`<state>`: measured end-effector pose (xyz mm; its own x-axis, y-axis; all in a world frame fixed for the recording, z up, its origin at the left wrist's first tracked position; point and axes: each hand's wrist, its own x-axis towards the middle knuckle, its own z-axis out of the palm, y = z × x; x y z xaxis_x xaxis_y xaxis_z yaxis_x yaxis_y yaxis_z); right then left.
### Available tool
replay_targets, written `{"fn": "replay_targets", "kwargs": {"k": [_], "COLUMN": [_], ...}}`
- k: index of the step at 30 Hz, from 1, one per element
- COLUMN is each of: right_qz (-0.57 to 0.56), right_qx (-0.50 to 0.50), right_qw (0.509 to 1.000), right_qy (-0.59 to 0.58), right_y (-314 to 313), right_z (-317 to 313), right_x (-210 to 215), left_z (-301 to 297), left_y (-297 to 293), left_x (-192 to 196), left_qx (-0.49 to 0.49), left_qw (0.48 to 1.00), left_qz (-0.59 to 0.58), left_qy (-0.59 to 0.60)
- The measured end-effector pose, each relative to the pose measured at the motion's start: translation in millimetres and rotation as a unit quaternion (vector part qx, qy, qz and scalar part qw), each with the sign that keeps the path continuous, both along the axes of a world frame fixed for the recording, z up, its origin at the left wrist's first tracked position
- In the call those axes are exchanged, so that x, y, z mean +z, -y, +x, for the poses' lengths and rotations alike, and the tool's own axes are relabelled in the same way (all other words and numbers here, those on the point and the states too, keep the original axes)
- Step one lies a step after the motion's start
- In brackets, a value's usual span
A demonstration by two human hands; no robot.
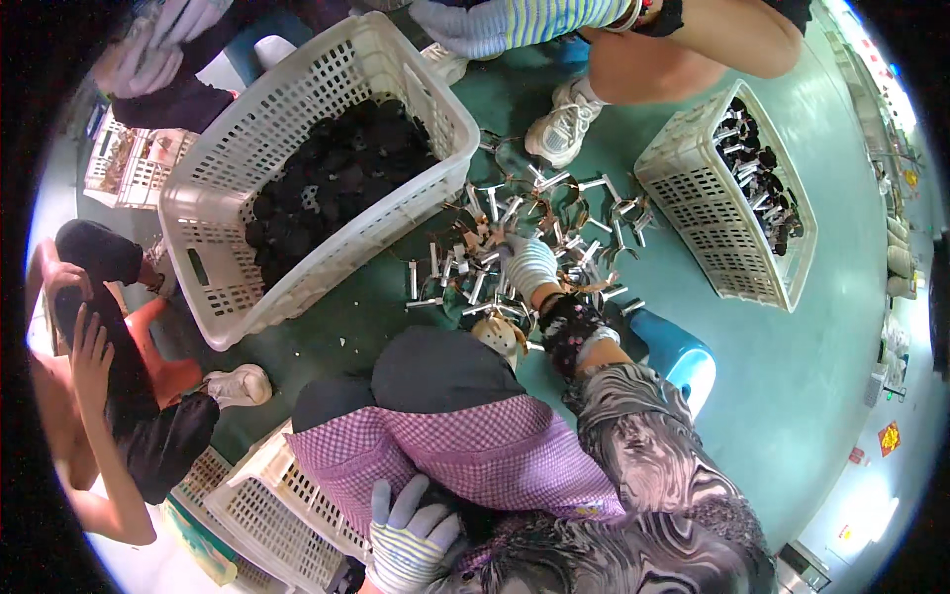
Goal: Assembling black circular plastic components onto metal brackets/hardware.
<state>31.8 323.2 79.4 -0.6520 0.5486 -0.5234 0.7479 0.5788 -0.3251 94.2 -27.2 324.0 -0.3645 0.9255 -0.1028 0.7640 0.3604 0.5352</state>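
My right hand (529, 265), in a white striped glove with a black patterned sleeve cover, reaches down into a pile of small silver metal parts (515, 233) scattered on the green floor. Its fingers curl down among the parts and are hidden, so a grip cannot be made out. My left hand (411, 535), also gloved, rests flat with fingers spread on the purple checked apron (475, 450) over my lap, holding nothing.
A large white basket of black parts (213, 188) stands left of the pile, and a smaller basket (683, 188) of black and silver parts to the right. Another person's gloved hand (475, 25) and sneaker (559, 124) are beyond. A seated person (109, 396), blue stool (683, 361) and stacked baskets (267, 505) are near.
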Motion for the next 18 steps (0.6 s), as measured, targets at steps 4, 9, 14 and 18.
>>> {"fn": "replay_targets", "kwargs": {"k": [4, 9, 14, 18], "right_qz": [-0.143, -0.506, -0.561, -0.507], "right_qx": [-0.145, -0.343, -0.435, -0.428], "right_qw": [0.955, 0.698, 0.606, 0.615], "right_qy": [-0.215, -0.372, -0.359, -0.427], "right_y": [-6, -15, -8, 0], "right_z": [36, 97, 135, 148], "right_x": [9, 52, 89, 120], "left_z": [2, 3, 12, 16], "left_y": [-3, 2, 9, 22], "left_x": [9, 13, 12, 13], "left_qx": [-0.038, 0.026, 0.003, -0.029], "left_qw": [0.996, 0.998, 0.993, 0.990], "left_qz": [-0.039, 0.018, 0.082, 0.061], "left_qy": [-0.070, -0.058, -0.079, -0.125]}}
